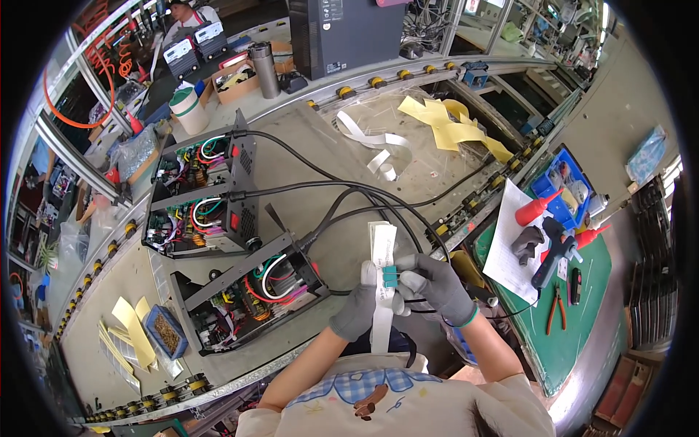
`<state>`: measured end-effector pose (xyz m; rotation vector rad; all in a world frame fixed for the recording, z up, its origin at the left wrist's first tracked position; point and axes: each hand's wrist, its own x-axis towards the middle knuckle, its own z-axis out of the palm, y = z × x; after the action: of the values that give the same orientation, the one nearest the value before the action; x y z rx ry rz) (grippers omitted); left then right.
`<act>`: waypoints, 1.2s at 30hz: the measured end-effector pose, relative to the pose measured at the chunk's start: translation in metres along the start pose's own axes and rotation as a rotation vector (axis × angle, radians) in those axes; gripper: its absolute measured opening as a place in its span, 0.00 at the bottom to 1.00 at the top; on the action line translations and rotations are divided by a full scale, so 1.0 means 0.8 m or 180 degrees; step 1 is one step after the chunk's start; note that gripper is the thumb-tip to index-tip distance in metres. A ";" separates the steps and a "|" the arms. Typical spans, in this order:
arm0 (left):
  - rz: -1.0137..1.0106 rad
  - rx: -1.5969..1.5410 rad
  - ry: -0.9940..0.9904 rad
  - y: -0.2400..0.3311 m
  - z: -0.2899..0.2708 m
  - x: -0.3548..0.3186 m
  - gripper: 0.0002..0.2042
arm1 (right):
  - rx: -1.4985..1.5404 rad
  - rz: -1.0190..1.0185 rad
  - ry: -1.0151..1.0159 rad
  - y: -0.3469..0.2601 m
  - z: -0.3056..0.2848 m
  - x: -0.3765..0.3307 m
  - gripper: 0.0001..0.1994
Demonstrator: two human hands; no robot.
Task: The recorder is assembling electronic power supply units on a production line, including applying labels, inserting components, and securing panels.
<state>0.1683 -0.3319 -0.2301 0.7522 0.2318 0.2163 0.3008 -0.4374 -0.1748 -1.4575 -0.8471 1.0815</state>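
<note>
With the left grip [357, 309] pinching the strip [383, 251], I'd steady it flat while the right grip [440, 285], seemingly pinching the green piece [390, 276], aligns gently.

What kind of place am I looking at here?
Most likely a factory assembly line for electrical equipment. The open-cased electronic units show bare wiring and components, yellow-and-black rollers line the workbench edges, and a glue gun lies near orange-handled pliers.
</note>
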 end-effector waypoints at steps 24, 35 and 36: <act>0.0635 0.1657 0.0250 -0.036 0.033 -0.011 0.19 | -0.2297 -0.1198 0.1471 -0.018 -0.023 -0.025 0.33; 0.0343 0.0315 0.0077 0.007 0.034 0.024 0.26 | -0.1073 -0.1393 0.1864 -0.060 -0.017 0.027 0.09; 0.0120 -0.0224 -0.0054 0.008 0.034 0.028 0.27 | -0.1002 -0.1465 0.1812 -0.059 -0.023 0.025 0.09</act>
<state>0.1964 -0.3386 -0.2092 0.6886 0.1931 0.2524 0.3269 -0.4174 -0.1313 -1.6058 -0.8935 0.1711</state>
